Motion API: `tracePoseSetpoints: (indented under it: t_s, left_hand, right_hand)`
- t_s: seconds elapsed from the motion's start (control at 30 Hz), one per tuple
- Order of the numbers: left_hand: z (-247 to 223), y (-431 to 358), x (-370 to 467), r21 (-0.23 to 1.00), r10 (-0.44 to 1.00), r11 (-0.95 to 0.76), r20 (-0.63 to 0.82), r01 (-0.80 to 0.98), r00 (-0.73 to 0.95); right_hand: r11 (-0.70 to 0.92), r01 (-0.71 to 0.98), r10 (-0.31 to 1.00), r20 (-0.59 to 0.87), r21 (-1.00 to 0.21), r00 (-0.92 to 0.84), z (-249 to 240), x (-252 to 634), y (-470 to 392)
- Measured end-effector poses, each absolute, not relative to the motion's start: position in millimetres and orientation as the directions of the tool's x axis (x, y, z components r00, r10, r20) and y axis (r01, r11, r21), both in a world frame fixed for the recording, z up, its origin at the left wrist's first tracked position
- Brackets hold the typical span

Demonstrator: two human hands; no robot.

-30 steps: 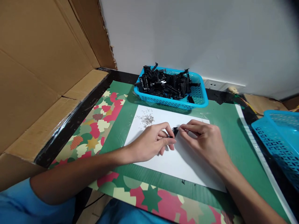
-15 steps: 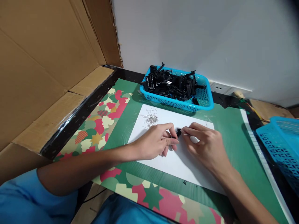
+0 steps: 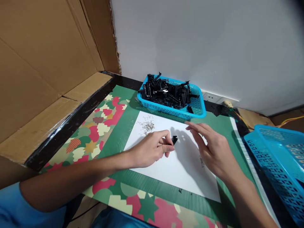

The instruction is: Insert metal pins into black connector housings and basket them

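My left hand pinches a small black plastic part above a white sheet of paper. The part's far end sticks out past the fingertips; the rest is hidden by them. To the right, my right hand is raised over the paper, apart from the part. Its fingers are stretched out, and I see nothing between them. Beyond my left hand, a pile of tiny bent wire pieces lies on the paper. A few more small wire pieces lie by my right hand.
A blue plastic basket full of black plastic parts stands behind the paper. Another blue basket is at the right. Cardboard walls the left side; a wall socket with a plug sits behind. Green patterned sheeting covers the table.
My right hand has drawn away from the black plastic part, up and to the right, and its fingers have straightened. My left hand still holds the part. The camera view has shifted slightly.
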State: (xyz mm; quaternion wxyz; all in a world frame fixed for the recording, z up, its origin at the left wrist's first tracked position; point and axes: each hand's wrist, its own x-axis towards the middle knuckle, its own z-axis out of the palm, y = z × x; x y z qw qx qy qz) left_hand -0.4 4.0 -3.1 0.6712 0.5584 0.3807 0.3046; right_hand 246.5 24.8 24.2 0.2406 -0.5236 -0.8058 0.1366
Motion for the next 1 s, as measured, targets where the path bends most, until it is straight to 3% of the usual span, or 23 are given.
tracePoseSetpoints:
  t_s: [0.07,0.13,0.23,0.3,0.4,0.67,1.0]
  left_hand:
    - [-2.3,3.6,-0.6,0.984,0.833,0.177,-0.154,0.007,0.532]
    - [-1.6,3.3,-0.8,0.987,0.831,0.163,-0.147,0.018,0.536]
    - [-1.2,3.3,-0.7,0.986,0.832,0.164,-0.154,0.028,0.533]
    - [-1.2,3.5,-0.3,0.985,0.83,0.172,-0.156,0.021,0.535]
    - [-1.1,3.8,0.2,0.985,0.831,0.173,-0.16,0.027,0.533]
    - [1.2,4.1,0.5,0.979,0.819,0.196,-0.19,0.048,0.541]
    - [0.4,7.6,-4.2,0.976,0.776,0.216,-0.187,0.024,0.602]
  right_hand:
    - [0.344,0.802,0.929,0.302,-0.488,-0.214,19.3,247.8,26.5]
    - [0.25,0.745,0.949,0.31,-0.619,-0.061,15.3,244.8,26.7]
    - [0.13,0.392,0.983,0.17,-0.911,0.068,11.1,232.6,24.8]
    - [0.044,0.187,0.997,0.054,-0.981,0.049,8.5,222.2,23.1]
    - [-0.02,0.18,1.0,-0.024,-0.983,-0.018,4.5,210.3,21.2]
    - [-0.007,0.255,0.999,-0.02,-0.967,-0.048,1.8,210.1,21.4]
    - [0.108,0.339,0.992,0.078,-0.935,-0.1,3.5,208.4,19.9]
